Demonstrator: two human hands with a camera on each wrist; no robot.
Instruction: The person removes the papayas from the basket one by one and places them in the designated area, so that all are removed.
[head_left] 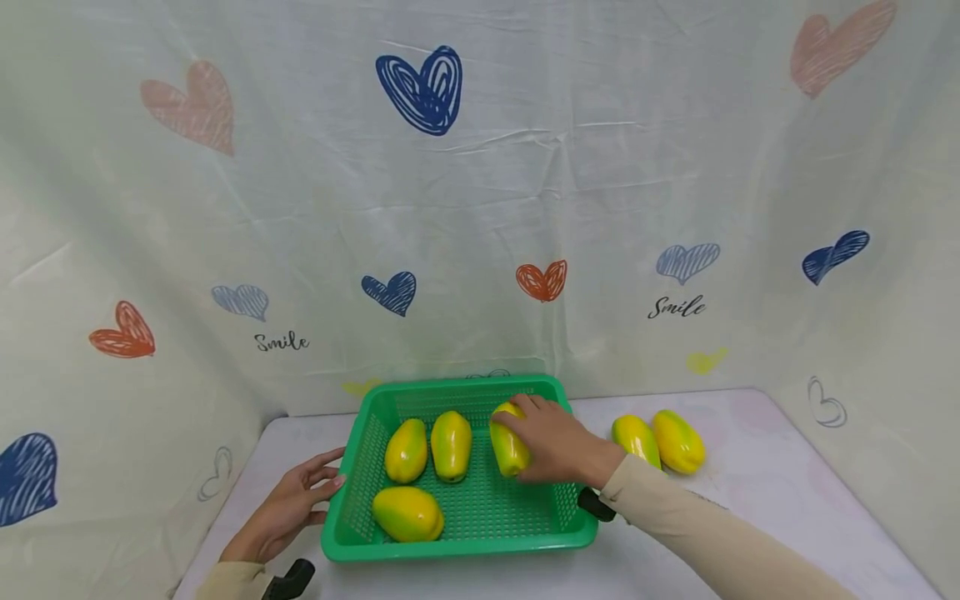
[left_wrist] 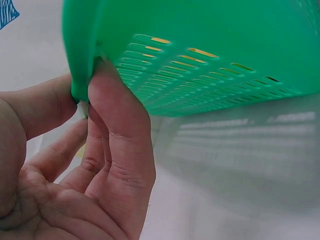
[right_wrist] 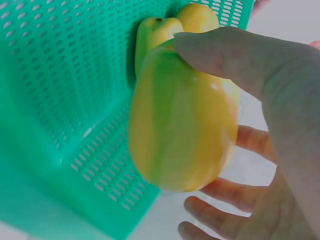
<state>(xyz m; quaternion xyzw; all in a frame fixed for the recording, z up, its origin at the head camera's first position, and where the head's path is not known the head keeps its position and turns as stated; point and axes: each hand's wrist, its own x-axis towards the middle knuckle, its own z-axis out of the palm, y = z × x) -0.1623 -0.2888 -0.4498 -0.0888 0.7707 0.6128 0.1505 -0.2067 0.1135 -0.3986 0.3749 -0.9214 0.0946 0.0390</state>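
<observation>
My right hand (head_left: 551, 442) holds a yellow-green papaya (head_left: 507, 446) over the right half of the green basket (head_left: 517, 546). In the right wrist view the held papaya (right_wrist: 180, 125) lies between the thumb, across its upper end, and the fingers along its far side. With thumb and fingers, my left hand (head_left: 292, 504) pinches the basket's left rim, seen close up in the left wrist view as a green lip (left_wrist: 80, 55). Inside the basket rest three more papayas: one at back left (head_left: 406, 451), one beside it (head_left: 452, 447) and one at the front (head_left: 408, 514).
Two papayas, a nearer one (head_left: 636, 440) and a farther one (head_left: 678, 442), lie side by side on the pale table (head_left: 780, 500), right of the basket. A white curtain (head_left: 480, 208) printed with hearts hangs close behind and along the sides.
</observation>
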